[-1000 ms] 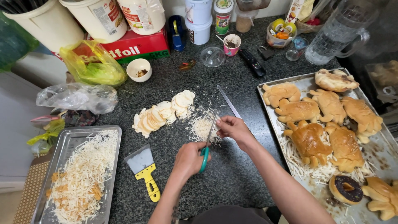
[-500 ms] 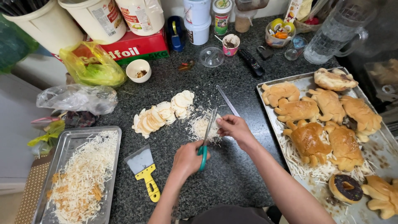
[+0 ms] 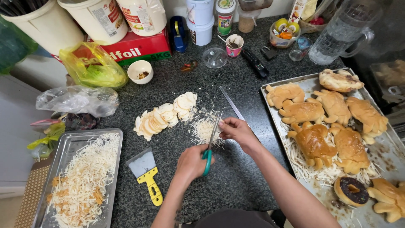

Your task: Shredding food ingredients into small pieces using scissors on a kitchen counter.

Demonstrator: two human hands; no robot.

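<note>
My left hand grips the green handles of a pair of scissors, blades pointing away over a small heap of pale shreds on the dark granite counter. Just right of the blades, my right hand is pinched on a thin pale piece I can barely see. Behind the heap lies a row of thin round pale slices.
A knife lies beyond my right hand. A yellow-handled scraper rests left of my left arm. A metal tray of shreds sits at front left; a large tray of browned buns at right. Tubs, cups, bags and a jug line the back.
The scissors have swung slightly, their blades now reaching up beside my right hand. Both hands stay over the heap of shreds.
</note>
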